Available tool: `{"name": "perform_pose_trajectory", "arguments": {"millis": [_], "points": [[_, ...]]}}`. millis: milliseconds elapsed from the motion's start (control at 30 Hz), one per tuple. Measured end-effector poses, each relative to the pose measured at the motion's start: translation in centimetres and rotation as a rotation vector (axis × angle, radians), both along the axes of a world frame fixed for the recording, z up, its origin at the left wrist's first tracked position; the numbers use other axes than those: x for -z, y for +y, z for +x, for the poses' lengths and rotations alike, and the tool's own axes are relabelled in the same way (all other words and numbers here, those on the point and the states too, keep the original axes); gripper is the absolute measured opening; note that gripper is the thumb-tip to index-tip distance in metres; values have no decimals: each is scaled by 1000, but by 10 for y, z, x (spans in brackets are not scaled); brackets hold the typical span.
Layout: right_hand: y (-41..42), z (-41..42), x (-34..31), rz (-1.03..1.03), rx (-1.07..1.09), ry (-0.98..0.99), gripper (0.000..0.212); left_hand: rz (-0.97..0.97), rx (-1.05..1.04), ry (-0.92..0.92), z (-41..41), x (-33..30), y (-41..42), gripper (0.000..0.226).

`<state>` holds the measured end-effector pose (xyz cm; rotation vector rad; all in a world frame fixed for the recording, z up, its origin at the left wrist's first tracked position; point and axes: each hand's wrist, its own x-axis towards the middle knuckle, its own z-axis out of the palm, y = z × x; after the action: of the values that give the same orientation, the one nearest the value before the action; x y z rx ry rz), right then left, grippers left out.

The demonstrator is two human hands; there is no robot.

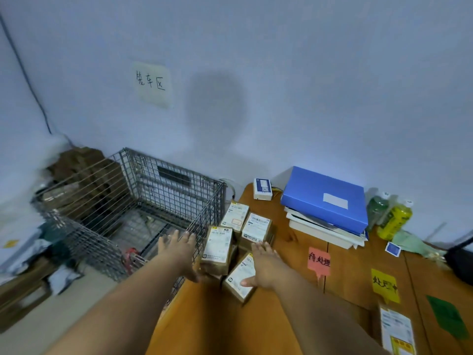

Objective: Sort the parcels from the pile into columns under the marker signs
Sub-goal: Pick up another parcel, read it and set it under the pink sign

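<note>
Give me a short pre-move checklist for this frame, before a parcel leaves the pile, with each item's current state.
1. Left hand free to grasp: ok, fingers spread, beside the tall parcel, holding nothing.
2. Right hand free: ok, open, palm resting on the near parcel.
3. Pile reachable: ok, both hands are at the pile.
4. Marker signs visible: ok, pink sign, yellow sign and green sign lie on the table.
5. Space under the pink sign: ok, bare wood there.
6. Parcel labels readable for sorting: cannot tell, the print is too blurred.
</note>
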<state>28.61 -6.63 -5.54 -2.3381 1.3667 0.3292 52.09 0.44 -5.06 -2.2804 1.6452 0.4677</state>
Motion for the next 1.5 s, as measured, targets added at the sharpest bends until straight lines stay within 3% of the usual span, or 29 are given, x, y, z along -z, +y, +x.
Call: {"name": "perform_pose_trajectory", "arguments": {"millis": [333,467,533,667,900,1200,1500], "points": [[-25,63,61,155,30,33,115,105,-10,101,20,74,-36,128],[-29,73,80,195,82,-46,118,89,-84,321,19,97,-50,112],[-29,77,86,210,96,-61,117,51,-106,429,21,108,-56,102],[-25,81,86,244,151,-114,113,-17,-98,421,17,112,-58,86],[-23,74,66,234,169,-306,93,-172,-33,456,19,100,-47,83],[-24,43,-19,-52,182,-474,82,-564,122,581,-10,-15,-43,89],[-7,-60,-188,-451,206,-663,81,-890,340,653,-118,-183,-48,88]]}}
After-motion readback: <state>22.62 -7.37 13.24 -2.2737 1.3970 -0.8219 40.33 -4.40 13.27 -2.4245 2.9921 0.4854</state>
